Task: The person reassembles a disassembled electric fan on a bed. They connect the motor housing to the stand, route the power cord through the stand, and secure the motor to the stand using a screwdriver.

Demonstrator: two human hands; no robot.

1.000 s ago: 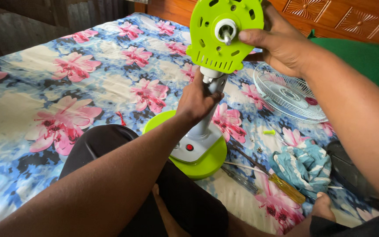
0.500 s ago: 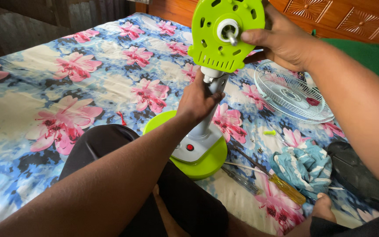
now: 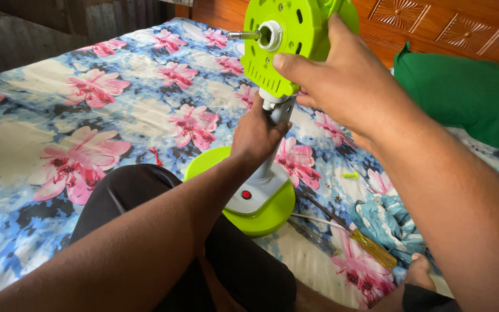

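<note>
Here, left hand: the left hand (image 3: pixel 256 134) is closed around the grey neck (image 3: pixel 276 124) of the fan stand, just under the motor housing
Right hand: the right hand (image 3: pixel 336 78) grips the lime-green motor housing (image 3: pixel 287 40) from its right side, thumb laid across the front face, fingers wrapped behind
Motor housing: round, slotted, held high above the bed; its metal shaft (image 3: pixel 242 35) sticks out of a white collar and points left
Fan base: the round green base (image 3: pixel 248 199) sits on the bed beside the person's knee, with a grey panel and a red button (image 3: pixel 246 195) on top
Bed: a floral bedsheet (image 3: pixel 82 110) in blue, white and pink covers it
Tools: a yellow-handled screwdriver (image 3: pixel 365 245) lies right of the base, a second clear-handled one (image 3: pixel 314 237) near it
Cloth: a crumpled blue rag (image 3: pixel 391 222) lies just beside the yellow handle
Small part: a green plastic piece (image 3: pixel 351 174) rests on the sheet, apart from the base
Background: a green cushion (image 3: pixel 469 92) leans by the carved wooden headboard (image 3: pixel 428 26)
</note>
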